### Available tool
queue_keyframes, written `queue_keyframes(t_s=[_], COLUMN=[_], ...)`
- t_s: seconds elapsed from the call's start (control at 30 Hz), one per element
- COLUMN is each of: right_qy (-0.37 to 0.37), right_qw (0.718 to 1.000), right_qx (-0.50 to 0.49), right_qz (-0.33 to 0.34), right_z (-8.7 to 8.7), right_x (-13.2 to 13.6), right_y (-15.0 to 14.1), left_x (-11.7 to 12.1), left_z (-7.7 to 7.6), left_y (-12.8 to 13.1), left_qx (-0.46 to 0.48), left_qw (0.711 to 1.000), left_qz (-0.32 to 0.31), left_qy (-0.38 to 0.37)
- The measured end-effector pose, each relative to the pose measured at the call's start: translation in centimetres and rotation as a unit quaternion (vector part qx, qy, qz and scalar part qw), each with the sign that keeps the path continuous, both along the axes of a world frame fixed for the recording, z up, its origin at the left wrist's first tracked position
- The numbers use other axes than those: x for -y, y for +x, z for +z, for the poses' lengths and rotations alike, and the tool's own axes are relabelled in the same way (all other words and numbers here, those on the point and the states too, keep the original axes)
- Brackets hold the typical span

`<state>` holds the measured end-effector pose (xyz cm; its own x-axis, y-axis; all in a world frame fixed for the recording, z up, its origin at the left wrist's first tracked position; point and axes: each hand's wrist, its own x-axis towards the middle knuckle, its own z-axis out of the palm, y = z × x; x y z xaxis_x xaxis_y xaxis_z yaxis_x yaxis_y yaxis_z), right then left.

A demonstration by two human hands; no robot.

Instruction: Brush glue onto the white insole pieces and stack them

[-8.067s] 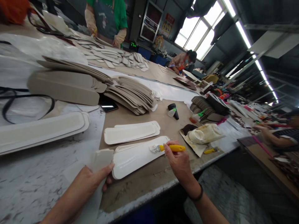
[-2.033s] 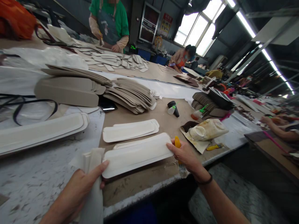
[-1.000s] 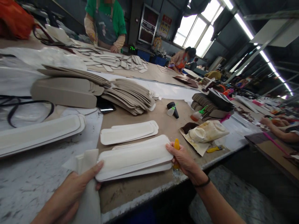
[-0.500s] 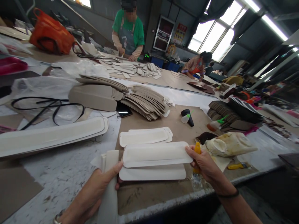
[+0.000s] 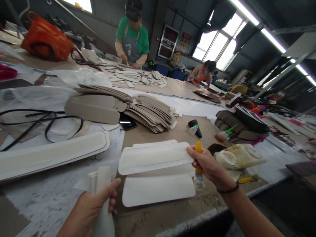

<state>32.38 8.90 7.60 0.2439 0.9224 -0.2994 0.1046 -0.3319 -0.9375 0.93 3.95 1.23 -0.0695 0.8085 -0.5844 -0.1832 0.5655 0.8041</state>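
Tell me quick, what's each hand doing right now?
Left hand: closed on white folded pieces.
Right hand: holding yellow-handled brush and padded white panel.

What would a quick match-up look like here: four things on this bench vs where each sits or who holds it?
Things:
1. padded strip
2. flat strip
3. yellow brush
4. folded pieces

Places:
A. in the left hand
B. lying on the table near its front edge
C. lifted by its end, fingers of the right hand
D. gripped upright in the right hand, bristles down

Pairs: 1-C, 2-B, 3-D, 4-A
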Motion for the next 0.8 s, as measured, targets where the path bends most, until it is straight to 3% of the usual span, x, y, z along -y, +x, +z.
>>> queue_keyframes(t_s=[0.23, 0.4, 0.53, 0.67, 0.8], right_qy=[0.004, -0.009, -0.017, -0.025, -0.002], right_qw=[0.999, 0.997, 0.992, 0.993, 0.996], right_qx=[0.0, -0.046, -0.103, -0.093, -0.029], right_qz=[0.044, 0.062, 0.068, 0.073, 0.089], right_z=[-0.4, -0.1, 0.0, 0.0, 0.3], right_x=[0.5, 0.6, 0.3, -0.7, -2.9], right_y=[-0.7, -0.7, -0.3, 0.2, 0.4], left_x=[-1.8, -2.0, -2.3, -2.9, -3.7], left_z=[1.6, 2.2, 2.3, 1.8, 0.9], left_y=[-0.9, -0.7, -0.3, -0.6, -1.5], left_qx=[0.023, 0.157, 0.205, 0.197, 0.099], left_qw=[0.999, 0.985, 0.972, 0.974, 0.991], left_qz=[0.008, -0.011, 0.026, -0.019, -0.081], left_qy=[-0.023, -0.068, -0.108, -0.111, -0.037])
